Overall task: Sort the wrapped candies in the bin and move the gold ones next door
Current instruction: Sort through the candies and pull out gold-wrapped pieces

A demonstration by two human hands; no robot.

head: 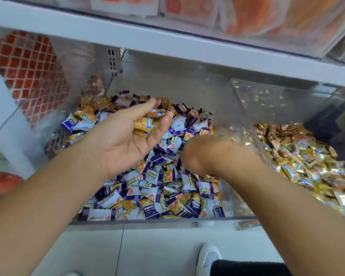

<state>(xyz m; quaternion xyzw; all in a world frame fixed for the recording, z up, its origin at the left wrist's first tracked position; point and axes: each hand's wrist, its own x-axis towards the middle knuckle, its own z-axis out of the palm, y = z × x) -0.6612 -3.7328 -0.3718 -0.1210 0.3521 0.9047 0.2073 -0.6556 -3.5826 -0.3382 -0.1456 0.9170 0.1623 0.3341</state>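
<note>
Several gold candies [145, 125] cupped in upturned left hand [127, 136], frame centre, fingers loosely curled as a holding tray. Right hand [199, 154] dipped knuckles-up into mixed bin [147, 221], fingers hidden. Gold-only bin [245, 108] right, awaiting transfer.

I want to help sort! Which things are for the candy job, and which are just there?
For the job: left hand cupping gold candies, right hand, mixed bin, gold bin.
Just there: red net bags, orange packs, shoe.

Clear divider wall [245, 116] stands between bins; overhead shelf [167, 42] limits headroom
</note>
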